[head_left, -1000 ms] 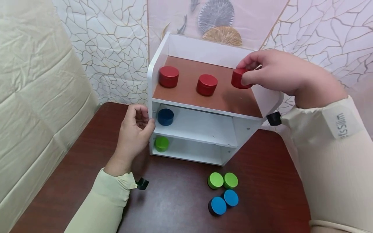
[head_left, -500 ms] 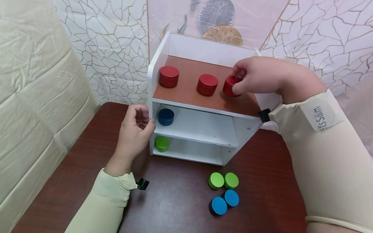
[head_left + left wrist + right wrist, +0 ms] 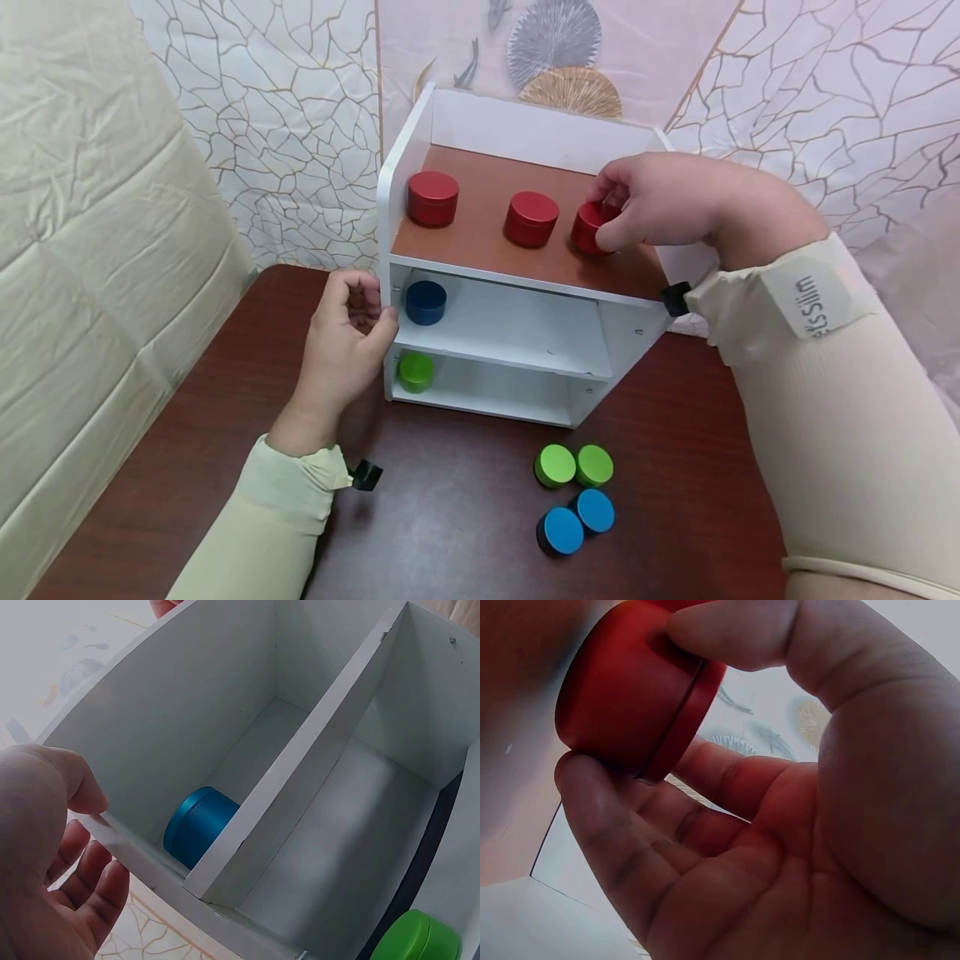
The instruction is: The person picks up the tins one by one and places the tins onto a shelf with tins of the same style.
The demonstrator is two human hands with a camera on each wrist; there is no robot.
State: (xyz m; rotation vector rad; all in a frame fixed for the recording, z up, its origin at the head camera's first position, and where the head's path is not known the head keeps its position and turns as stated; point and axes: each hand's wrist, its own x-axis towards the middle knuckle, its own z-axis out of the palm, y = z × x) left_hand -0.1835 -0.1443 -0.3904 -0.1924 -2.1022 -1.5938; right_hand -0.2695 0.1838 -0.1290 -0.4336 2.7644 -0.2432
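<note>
Moved left and lower since a second ago: red tin, pinched between thumb and fingers of the right hand. Now down at the brown top of the shelf, just beside the middle red tin; hard to tell if fully resting. Gripping the shelf's left side with the left hand, thumb on the front edge, well apart from the right hand. Looks like setting down third in a row, beyond the left red tin; probably calls for evening the spacing, then loosening the pinch without a nudge. Squat and round, satiny, metallic-looking, seamed at the lid. Similarly shaped on smooth white boards below: blue tin, green tin. On the dark, glossy table: green pair, blue pair.
</note>
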